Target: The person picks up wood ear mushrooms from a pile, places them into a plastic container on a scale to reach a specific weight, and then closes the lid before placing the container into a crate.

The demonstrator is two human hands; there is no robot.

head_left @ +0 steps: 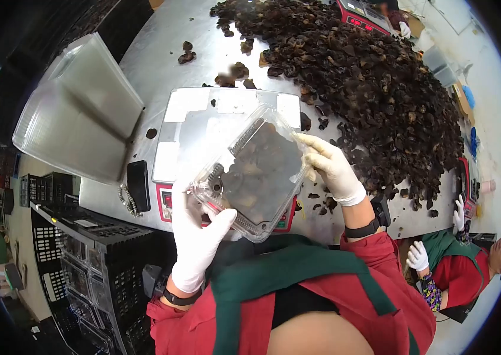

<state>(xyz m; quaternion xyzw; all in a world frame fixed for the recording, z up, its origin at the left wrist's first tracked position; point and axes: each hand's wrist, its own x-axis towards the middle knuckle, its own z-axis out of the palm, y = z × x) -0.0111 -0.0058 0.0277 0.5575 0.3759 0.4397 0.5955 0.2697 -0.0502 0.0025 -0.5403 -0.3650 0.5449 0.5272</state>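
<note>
Between my gloved hands is a clear plastic clamshell box (265, 171), tilted, with dark brown pieces like wood ear mushrooms inside; its lid looks closed. My left hand (197, 236) grips the near left corner, thumb on top. At the far right edge, my right hand (330, 168) pinches the rim with its fingers. Under the box stands a weighing scale (169, 142) with a pale top and red body, its display mostly hidden. A big heap of loose wood ear mushrooms (375, 94) covers the steel table beyond my right hand.
Nested clear plastic boxes (79, 109) stand at the left, beside a black phone (138, 186) and a coiled cord (126, 201). Black crates (108, 254) with clear boxes sit below. Another red scale (363, 18) lies across the heap. A co-worker (460, 272) is at the right.
</note>
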